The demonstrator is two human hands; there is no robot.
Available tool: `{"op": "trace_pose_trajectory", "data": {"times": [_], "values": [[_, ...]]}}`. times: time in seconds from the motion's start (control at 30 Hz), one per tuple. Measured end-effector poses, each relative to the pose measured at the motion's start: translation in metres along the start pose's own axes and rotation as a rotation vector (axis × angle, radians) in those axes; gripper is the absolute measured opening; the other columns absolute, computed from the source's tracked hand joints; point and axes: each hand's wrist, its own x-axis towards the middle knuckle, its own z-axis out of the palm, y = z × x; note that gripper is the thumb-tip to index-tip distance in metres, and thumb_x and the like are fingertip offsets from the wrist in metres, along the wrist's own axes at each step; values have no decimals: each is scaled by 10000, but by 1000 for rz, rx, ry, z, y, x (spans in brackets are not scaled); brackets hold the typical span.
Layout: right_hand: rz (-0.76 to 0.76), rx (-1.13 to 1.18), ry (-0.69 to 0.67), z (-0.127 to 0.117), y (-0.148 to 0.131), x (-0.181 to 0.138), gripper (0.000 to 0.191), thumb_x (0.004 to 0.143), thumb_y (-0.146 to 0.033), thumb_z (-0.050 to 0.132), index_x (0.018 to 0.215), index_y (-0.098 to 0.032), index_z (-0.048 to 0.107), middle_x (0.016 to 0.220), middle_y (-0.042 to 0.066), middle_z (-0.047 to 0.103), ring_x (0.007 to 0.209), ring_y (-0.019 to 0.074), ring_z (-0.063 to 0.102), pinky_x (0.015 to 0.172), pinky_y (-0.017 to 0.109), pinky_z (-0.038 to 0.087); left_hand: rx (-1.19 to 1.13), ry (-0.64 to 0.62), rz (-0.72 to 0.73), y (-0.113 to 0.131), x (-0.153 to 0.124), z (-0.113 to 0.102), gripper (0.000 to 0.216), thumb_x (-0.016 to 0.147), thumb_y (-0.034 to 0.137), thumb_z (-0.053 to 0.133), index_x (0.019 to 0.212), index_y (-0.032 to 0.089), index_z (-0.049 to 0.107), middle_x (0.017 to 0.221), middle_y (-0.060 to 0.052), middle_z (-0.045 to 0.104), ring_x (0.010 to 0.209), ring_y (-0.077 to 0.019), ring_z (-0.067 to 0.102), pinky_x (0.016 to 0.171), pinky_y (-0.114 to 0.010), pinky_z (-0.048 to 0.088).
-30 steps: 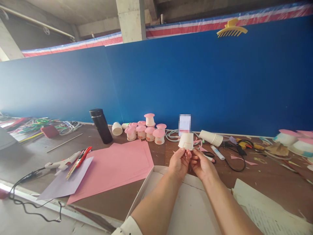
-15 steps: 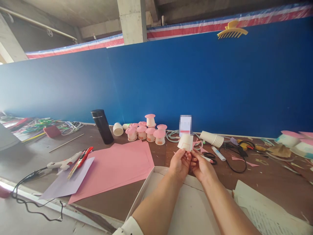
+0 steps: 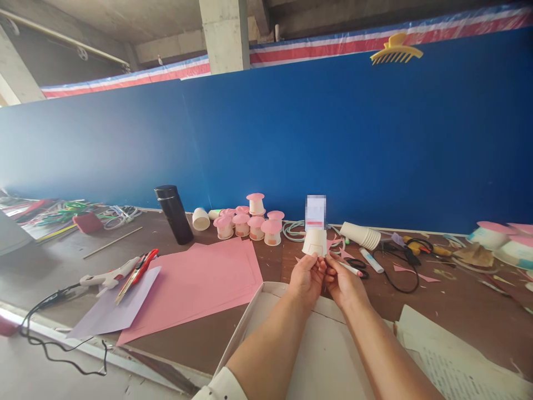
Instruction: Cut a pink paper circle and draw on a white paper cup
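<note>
Both of my hands are raised over the far edge of a shallow white cardboard tray (image 3: 250,328). My left hand (image 3: 306,276) pinches the lower rim of a small white paper cup (image 3: 315,242) held upside down, with a faint pink outline on its side. My right hand (image 3: 343,280) touches the same rim from the right and also holds a pink-tipped pen (image 3: 348,269) that points right. Just beyond the cup stands a small white card (image 3: 315,211).
Pink paper sheets (image 3: 195,283) lie left of the tray, with a glue gun (image 3: 109,276), a red cutter (image 3: 139,266) and a black flask (image 3: 172,215). Pink-topped cups (image 3: 250,219) cluster by the blue wall. Stacked cups (image 3: 361,235), scissors, cables and scraps lie right.
The cup has turned in my fingers, from tilted to more upright with its outlined side toward me. My hands stayed in nearly the same place.
</note>
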Motion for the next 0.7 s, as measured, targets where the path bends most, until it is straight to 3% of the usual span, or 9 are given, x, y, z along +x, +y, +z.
{"op": "trace_pose_trajectory", "data": {"times": [0.4, 0.6, 0.7], "values": [[-122, -86, 86, 5, 2, -5, 492, 494, -195, 858, 939, -176, 650, 588, -24, 662, 413, 44, 460, 348, 117, 337, -59, -39, 53, -1, 0, 0, 174, 871, 36, 559, 712, 71, 621, 707, -70, 611, 635, -73, 622, 666, -136, 553], [-406, -432, 196, -8, -2, 0, 431, 704, -361, 733, 1110, -225, 684, 820, 7, 736, 515, 93, 559, 427, 186, 429, -79, 80, 83, 2, 4, 2, 142, 843, 19, 589, 722, 83, 622, 719, -67, 619, 644, -84, 631, 664, -147, 558], [-609, -631, 165, -8, -10, -5, 365, 787, -398, 651, 1107, -232, 705, 1029, 48, 733, 734, 155, 651, 596, 241, 511, -84, 88, 89, 2, 7, 1, 124, 843, 19, 589, 746, 83, 631, 742, -74, 630, 657, -89, 639, 663, -151, 560]]}}
